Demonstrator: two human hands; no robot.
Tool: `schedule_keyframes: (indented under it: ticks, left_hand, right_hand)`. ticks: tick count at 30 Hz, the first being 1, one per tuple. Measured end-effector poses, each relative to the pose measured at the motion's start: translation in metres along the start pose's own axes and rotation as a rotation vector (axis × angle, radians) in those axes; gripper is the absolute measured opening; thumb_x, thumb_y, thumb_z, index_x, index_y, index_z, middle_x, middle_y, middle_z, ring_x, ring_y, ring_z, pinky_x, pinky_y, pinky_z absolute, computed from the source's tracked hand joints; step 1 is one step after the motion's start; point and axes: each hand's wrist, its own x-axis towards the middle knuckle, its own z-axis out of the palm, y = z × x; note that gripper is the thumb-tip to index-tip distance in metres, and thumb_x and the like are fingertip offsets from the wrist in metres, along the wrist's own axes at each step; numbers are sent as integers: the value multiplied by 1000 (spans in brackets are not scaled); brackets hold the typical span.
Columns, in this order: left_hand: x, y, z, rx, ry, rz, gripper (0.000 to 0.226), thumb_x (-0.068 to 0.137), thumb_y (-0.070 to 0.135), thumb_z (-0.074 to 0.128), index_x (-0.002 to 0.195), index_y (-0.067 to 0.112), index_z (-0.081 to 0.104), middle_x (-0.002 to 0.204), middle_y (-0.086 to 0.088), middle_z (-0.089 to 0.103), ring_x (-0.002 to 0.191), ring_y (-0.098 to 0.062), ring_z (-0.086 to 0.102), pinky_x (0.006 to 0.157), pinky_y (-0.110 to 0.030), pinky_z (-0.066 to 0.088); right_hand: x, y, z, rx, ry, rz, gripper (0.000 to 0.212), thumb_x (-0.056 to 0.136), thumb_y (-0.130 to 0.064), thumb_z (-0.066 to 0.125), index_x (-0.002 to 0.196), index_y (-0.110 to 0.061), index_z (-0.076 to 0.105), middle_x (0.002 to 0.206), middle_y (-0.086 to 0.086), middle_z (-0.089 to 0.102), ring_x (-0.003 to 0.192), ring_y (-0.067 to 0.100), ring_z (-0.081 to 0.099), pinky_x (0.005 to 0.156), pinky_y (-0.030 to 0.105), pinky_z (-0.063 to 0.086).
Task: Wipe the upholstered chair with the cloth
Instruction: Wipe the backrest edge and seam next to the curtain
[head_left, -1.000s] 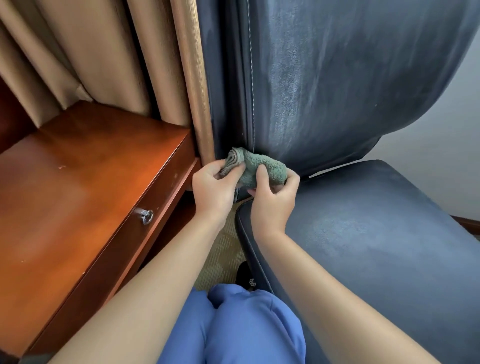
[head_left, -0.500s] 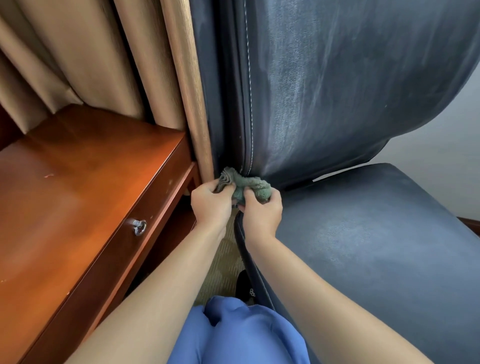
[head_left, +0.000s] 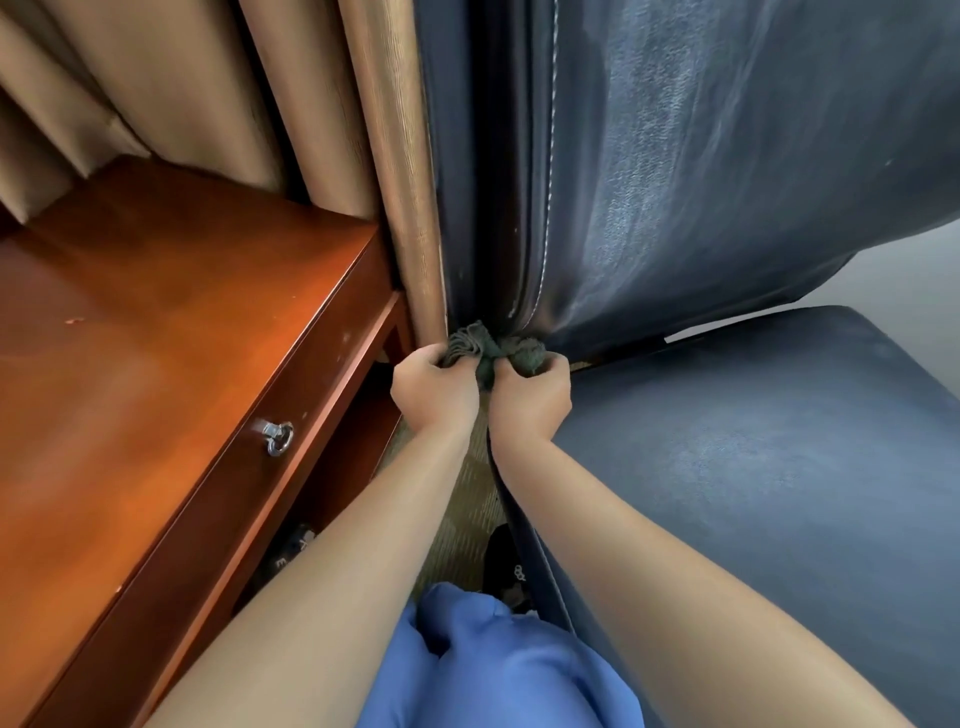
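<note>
A dark blue upholstered chair fills the right side: its tall backrest (head_left: 675, 171) with a white stitched seam and its seat (head_left: 769, 467) below. A bunched grey-green cloth (head_left: 498, 347) sits at the lower left corner of the backrest, where backrest and seat meet. My left hand (head_left: 434, 392) grips the cloth's left end. My right hand (head_left: 530, 397) grips its right end. Both fists are side by side, and much of the cloth is hidden inside them.
A reddish wooden desk (head_left: 156, 364) with a drawer and metal ring pull (head_left: 278, 439) stands close on the left. Beige curtains (head_left: 218, 93) hang behind it, against the chair's side. Patterned carpet (head_left: 467, 499) shows in the narrow gap. My blue-clad knee (head_left: 483, 660) is below.
Both hands carried the cloth down to the backrest's bottom corner and closed tighter round it, so the cloth is more bunched. The camera has come closer.
</note>
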Motion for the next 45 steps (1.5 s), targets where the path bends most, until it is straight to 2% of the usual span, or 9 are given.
schedule_keyframes:
  ticks: [4,11,17,24,28,33,38,42,45]
  left_hand:
    - [6,-19,4,70,-2,-174,7,79,8,68,78,6,74,81,-11,71,82,-28,67,74,-40,57]
    - [21,-37,12,62,9,-373,8,75,4,65,69,6,70,90,-18,72,87,-33,69,83,-45,57]
    - [9,-31,4,-67,-6,-342,7,75,3,72,76,9,73,80,-9,72,77,-24,69,73,-34,57]
    - [-4,5,-22,-99,-22,12,7,79,14,69,81,13,76,78,-2,73,81,-21,70,78,-44,58]
    - [1,3,-26,4,10,124,12,79,12,65,72,13,75,72,-4,71,79,-26,68,74,-47,58]
    - [14,-11,-14,112,-52,1,17,75,10,65,60,17,70,71,-7,71,73,-25,66,70,-41,57]
    - [26,-39,4,92,28,-235,7,76,6,68,75,7,75,75,-7,70,74,-24,65,66,-34,56]
    - [38,-54,8,175,-33,-194,16,75,6,63,59,5,63,54,-2,48,58,-21,45,50,-25,32]
    - [39,-57,11,179,-54,-174,16,75,5,62,59,3,64,52,-3,49,56,-22,47,49,-26,35]
  right_hand:
    - [6,7,-3,-271,-7,79,25,87,-15,58,110,-14,48,102,1,60,83,17,52,69,29,38]
    - [20,0,5,-577,-27,72,30,90,-13,53,117,-9,42,117,9,59,106,29,58,71,31,35]
    - [12,12,-4,-329,-24,47,20,85,-15,60,91,-19,41,83,-4,54,77,19,51,64,28,34]
    - [-16,-5,-10,-17,-33,-125,35,81,-14,66,74,-21,33,67,-7,45,55,7,40,52,20,36]
    - [-17,-4,-2,-230,-53,-85,26,84,-26,63,86,-18,39,73,-9,49,68,14,50,61,30,38]
    - [0,2,-1,-538,7,-64,22,82,-30,63,89,-20,45,99,4,54,86,23,49,82,33,36]
    - [19,18,5,-857,-5,-163,22,84,-24,58,105,-18,52,98,3,60,109,21,43,75,32,22]
    - [24,31,16,-972,59,-257,13,87,-19,52,99,-17,49,89,3,63,106,20,38,71,33,13]
    - [27,34,16,-962,67,-292,9,88,-22,53,96,-18,49,81,-1,59,103,19,38,71,32,13]
